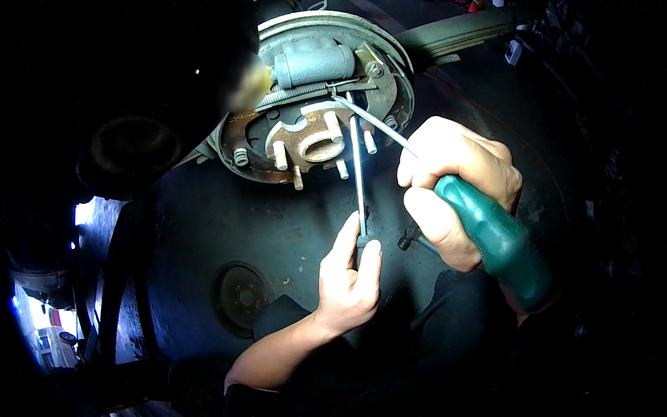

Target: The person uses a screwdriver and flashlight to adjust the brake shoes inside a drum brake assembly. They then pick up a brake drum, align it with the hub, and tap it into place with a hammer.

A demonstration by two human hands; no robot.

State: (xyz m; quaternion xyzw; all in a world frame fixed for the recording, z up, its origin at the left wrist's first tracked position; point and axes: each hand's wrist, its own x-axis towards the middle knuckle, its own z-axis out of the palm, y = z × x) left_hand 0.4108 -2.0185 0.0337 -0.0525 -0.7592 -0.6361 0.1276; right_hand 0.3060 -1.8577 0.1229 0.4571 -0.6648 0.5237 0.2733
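The right hand wraps firmly round a green-handled steel screwdriver, its tip inside the upper edge of a round, rusty metal brake assembly. The left hand pinches a slim steel rod.

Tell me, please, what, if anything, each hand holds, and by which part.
The right hand holds a screwdriver by its green handle; the left hand holds a thin metal rod by its lower end.

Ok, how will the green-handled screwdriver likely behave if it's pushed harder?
The green-handled screwdriver should stay stiff: its slim metal shaft looks straight. The bulky handle, held in the right hand, probably won't slip easily, though its narrow tip could skid.
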